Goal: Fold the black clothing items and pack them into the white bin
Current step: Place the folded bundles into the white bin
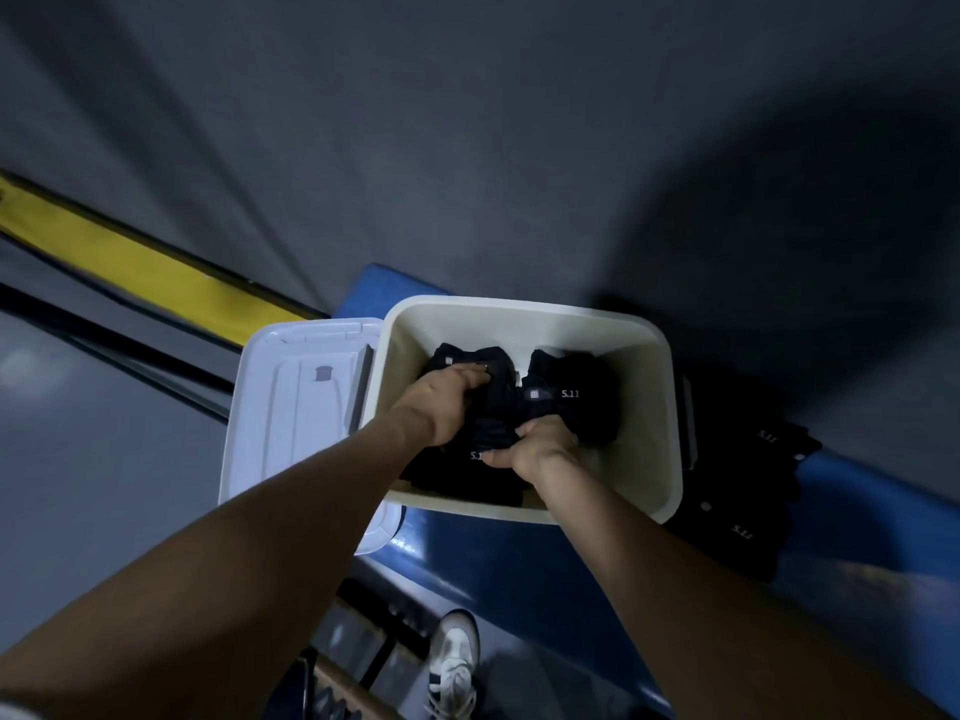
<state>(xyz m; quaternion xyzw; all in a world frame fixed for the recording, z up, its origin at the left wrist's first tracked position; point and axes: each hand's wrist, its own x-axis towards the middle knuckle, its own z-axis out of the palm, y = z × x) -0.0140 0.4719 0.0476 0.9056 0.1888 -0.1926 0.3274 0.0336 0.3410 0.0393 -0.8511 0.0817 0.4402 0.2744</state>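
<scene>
The white bin stands on a blue table with folded black clothing inside. Both my hands reach down into it. My left hand grips the far left side of a folded black garment. My right hand grips the same garment at its near right side, fingers curled into the cloth. A second folded black garment with white "5.11" print lies on the bin's right side. More black clothing lies on the table to the right of the bin.
The bin's white lid lies flat just left of the bin. A yellow and black strip runs across the grey floor at left. A white shoe and a dark frame show below the table edge.
</scene>
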